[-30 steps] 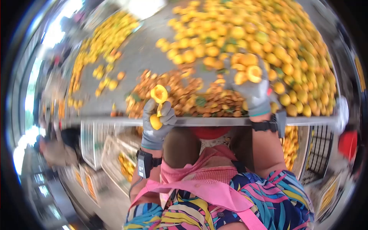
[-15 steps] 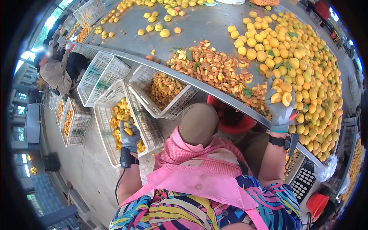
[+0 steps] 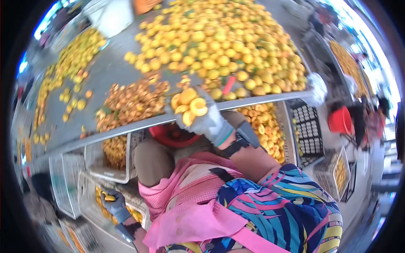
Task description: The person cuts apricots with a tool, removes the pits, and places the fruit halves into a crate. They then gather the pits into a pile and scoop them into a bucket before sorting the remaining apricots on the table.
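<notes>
My right hand (image 3: 211, 124), in a grey glove, is closed around several orange apricot halves (image 3: 188, 106) above the table's metal front edge (image 3: 139, 124). A red handle (image 3: 229, 85) shows just beyond this hand, its other end hidden. My left hand (image 3: 114, 206), also gloved, is low at the left over a pale plastic crate (image 3: 86, 189) with apricot halves in it. Its fingers are curled around an apricot half (image 3: 109, 197). Beyond my right hand lies a heap of whole apricots (image 3: 219, 46), and left of it a pile of brownish scraps (image 3: 135, 99).
A crate of scraps (image 3: 114, 154) stands under the table edge, near a red basin (image 3: 171, 135). To the right is a crate of apricot halves (image 3: 265, 133) beside a black crate (image 3: 309, 126). A red bucket (image 3: 340, 120) stands farther right; a white tub (image 3: 109, 17) is at the back.
My view has swung to the right. My right hand has come back from the apricot heap to the table edge, still full of halves. My left hand stays by the left crate.
</notes>
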A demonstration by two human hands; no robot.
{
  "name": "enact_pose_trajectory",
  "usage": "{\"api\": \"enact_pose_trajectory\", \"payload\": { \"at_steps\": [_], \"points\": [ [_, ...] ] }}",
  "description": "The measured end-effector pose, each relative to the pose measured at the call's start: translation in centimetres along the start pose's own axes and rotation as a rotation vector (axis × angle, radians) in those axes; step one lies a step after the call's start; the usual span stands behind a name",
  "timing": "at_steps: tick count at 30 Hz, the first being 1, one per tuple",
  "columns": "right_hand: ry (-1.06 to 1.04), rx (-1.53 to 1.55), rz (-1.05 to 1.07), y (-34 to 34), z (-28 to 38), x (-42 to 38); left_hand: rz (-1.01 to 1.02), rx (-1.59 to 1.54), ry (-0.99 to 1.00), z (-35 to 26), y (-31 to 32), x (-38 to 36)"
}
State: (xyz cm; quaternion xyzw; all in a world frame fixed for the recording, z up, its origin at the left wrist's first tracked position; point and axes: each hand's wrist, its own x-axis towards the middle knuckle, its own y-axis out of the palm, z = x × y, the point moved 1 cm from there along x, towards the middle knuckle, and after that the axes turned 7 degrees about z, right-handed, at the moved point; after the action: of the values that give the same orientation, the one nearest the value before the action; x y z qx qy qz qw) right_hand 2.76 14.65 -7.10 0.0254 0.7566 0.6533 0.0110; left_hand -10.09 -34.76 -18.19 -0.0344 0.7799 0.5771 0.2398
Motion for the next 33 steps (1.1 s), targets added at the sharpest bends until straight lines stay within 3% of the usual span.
{"api": "enact_pose_trajectory", "payload": {
  "at_steps": [1,3,4,8,9,10,11,12,13,15,17,18,19,23,25,27,29,33],
  "points": [
    [-0.058,-0.031,-0.018,1.3,-0.4,-1.1,0.108,0.024,-0.064,2.2,2.5,-0.2],
    [-0.068,0.082,-0.019,2.1,0.1,-3.0,0.131,-0.009,-0.215,6.0,6.6,0.3],
    [-0.052,-0.013,0.077,2.4,0.6,-4.2,0.141,-0.053,-0.320,8.1,8.6,0.4],
    [-0.316,-0.060,0.043,2.7,2.9,-10.7,0.317,-0.101,-0.658,17.4,15.3,-0.9],
    [-0.344,-0.158,0.181,3.0,3.4,-12.9,0.200,-0.022,-0.687,19.0,15.8,-0.1],
    [-0.489,-0.550,0.222,1.2,4.7,-15.0,0.081,0.056,-0.679,20.1,15.8,0.8],
    [-0.669,-0.916,0.204,-0.5,5.7,-17.2,0.138,0.143,-0.684,21.9,15.0,1.6],
    [-0.603,-0.596,0.029,-0.5,6.2,-19.2,0.184,0.231,-0.669,23.7,14.8,2.0],
    [-0.598,-0.242,-0.145,-0.5,6.5,-21.3,0.212,0.214,-0.670,27.2,18.9,-2.8],
    [-0.629,-0.214,-0.189,-2.9,8.0,-24.8,0.117,0.132,-0.697,30.4,20.8,-4.6],
    [-0.708,-0.182,-0.280,-4.2,8.9,-27.3,0.220,0.016,-0.910,31.2,20.7,-4.8],
    [-0.735,-0.154,-0.326,-5.2,9.6,-28.4,0.106,0.114,-0.724,32.5,21.5,-6.0],
    [-0.771,-0.127,-0.375,-6.4,10.2,-29.5,0.106,0.115,-0.725,33.0,21.6,-6.4],
    [-0.829,-0.104,-0.390,-5.9,10.7,-29.8,0.148,0.157,-0.856,35.0,20.9,-7.3],
    [-0.785,-0.147,-0.347,-5.0,10.4,-28.9,0.266,0.309,-0.885,36.3,20.4,-7.4],
    [-0.689,-0.116,-0.234,-4.4,10.0,-27.8,0.273,0.292,-0.947,37.9,20.4,-7.7],
    [-0.641,-0.083,-0.171,-4.0,9.2,-26.6,0.430,0.241,-1.058,39.6,20.7,-8.7],
    [-0.543,0.016,-0.103,-2.7,7.0,-24.8,0.462,0.367,-1.060,42.4,21.8,-10.7]
  ]
}}
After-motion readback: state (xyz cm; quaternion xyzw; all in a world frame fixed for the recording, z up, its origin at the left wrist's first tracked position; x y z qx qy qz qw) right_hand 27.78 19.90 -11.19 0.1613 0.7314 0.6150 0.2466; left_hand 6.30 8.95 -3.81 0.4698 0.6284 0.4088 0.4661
